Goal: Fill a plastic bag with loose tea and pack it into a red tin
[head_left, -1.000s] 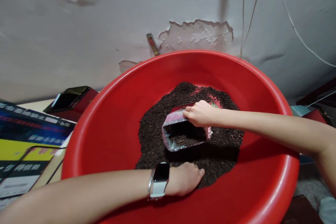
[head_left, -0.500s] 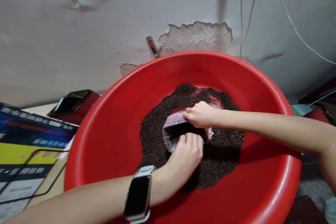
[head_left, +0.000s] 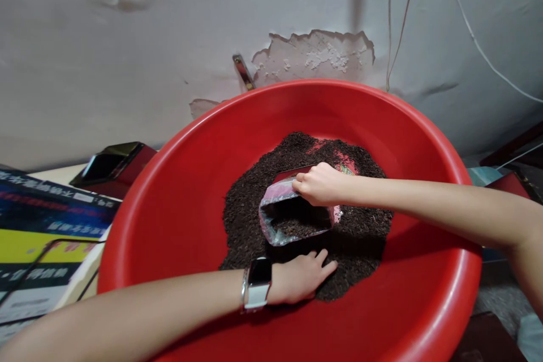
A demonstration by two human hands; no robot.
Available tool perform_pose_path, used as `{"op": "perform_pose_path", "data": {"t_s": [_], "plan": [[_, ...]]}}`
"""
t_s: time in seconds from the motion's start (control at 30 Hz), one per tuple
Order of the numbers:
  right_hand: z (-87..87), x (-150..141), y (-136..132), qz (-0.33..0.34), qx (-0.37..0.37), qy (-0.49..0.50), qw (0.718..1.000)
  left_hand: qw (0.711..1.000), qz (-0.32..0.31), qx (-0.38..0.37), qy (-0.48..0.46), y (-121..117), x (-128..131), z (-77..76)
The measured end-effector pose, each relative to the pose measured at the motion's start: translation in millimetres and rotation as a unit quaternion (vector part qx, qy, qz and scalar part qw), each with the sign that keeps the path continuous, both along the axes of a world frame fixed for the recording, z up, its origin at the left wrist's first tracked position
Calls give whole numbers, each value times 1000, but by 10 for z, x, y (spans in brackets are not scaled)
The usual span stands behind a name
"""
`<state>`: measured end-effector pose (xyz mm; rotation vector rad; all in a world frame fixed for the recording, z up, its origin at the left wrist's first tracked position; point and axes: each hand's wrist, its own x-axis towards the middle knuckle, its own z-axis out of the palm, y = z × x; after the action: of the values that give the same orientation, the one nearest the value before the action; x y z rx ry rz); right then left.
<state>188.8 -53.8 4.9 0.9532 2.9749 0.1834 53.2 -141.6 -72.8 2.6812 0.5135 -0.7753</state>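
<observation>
Inside a big red basin [head_left: 169, 203] lies a heap of dark brown loose bits [head_left: 250, 192], resembling dry tea leaves. A pink plastic bag [head_left: 274, 198] rests on the heap, its mouth facing me and some of the dark bits within. My right hand [head_left: 320, 184] grips the upper edge of the bag's mouth with closed fingers. Below the bag, my left hand [head_left: 299, 280] reaches palm down onto the near side of the heap. Its fingers are spread, and their tips touch the dark bits. A watch [head_left: 258, 280] is on the left wrist.
Left of the basin stands a dark red box [head_left: 114, 167] with an open top, near a printed carton [head_left: 46, 232] with a yellow band. A peeling wall [head_left: 169, 51] rises right behind the basin. Thin cords [head_left: 401, 28] hang down it on the right.
My left hand has come out of the bag's mouth and moved down onto the heap, its fingers now spread. The right hand still holds the bag's edge.
</observation>
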Motion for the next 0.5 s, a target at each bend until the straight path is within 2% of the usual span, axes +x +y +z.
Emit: {"op": "perform_pose_path", "data": {"t_s": [0.27,0.33,0.4,0.47,0.5], "plan": [[-11,0,3,2,6,-3,1000,1000,-11,-5,25,-89,-14,-60],[-11,-1,2,0,6,-4,1000,999,-29,14,-7,-90,38,24],[-12,-1,2,0,8,-2,1000,994,-47,59,-78,-53,103,182],[-15,-1,4,-2,10,2,1000,980,-49,146,-125,21,143,377],[-17,-2,6,-3,9,2,1000,970,-30,205,-125,66,145,472]]}}
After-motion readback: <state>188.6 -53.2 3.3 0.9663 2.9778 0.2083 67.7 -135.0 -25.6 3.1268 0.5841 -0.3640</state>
